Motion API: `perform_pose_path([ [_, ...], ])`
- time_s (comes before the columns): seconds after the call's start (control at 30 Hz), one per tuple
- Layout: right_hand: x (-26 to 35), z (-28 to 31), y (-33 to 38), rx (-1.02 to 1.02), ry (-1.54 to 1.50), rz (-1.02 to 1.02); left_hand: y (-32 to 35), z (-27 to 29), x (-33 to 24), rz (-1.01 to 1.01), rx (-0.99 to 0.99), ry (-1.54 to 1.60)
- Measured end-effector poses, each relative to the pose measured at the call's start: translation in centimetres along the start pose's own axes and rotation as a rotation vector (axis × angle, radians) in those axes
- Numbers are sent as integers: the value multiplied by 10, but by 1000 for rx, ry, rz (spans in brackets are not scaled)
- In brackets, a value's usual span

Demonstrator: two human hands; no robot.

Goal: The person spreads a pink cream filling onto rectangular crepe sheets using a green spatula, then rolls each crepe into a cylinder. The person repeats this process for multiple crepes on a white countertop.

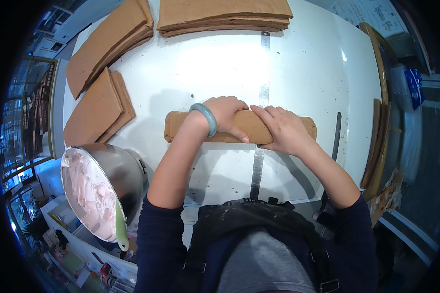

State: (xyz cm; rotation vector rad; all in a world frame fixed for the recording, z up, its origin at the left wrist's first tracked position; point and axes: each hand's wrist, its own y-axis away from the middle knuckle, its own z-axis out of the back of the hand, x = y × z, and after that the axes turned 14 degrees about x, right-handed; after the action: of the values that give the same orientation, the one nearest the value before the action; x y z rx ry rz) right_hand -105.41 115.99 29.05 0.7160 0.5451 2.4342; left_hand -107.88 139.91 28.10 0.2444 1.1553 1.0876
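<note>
A brown sponge cake roll [250, 125] lies crosswise on the white table, its rounded ends reaching past both hands. My left hand [224, 113], with a pale green bangle on the wrist, curves over the roll left of its middle, thumb on the near side. Just right of the middle, my right hand [284, 128] wraps over it the same way. The fingertips of both hands come close together at the far side. Beneath the roll runs a metal ruler [264, 90], which shows beyond it and in front of it. The roll's underside is hidden.
Stacks of brown cake sheets lie at the back [225, 10], far left [107, 41] and left [95, 110]. A metal bowl [124, 168] of pink cream [88, 188], tipped toward me, holds a green-handled spatula [121, 227]. A dark thin strip [337, 136] lies at right.
</note>
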Motion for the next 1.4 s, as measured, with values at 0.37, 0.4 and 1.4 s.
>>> perform_pose_path([
  [0.37,0,1,-11,5,10,17,23,-27,-5,234,-194,-257],
  [0.4,3,2,-10,19,23,-2,28,-34,-6,229,-277,-285],
  [1.4,118,32,-176,508,-578,250,62,-151,41,-569,-869,2058],
])
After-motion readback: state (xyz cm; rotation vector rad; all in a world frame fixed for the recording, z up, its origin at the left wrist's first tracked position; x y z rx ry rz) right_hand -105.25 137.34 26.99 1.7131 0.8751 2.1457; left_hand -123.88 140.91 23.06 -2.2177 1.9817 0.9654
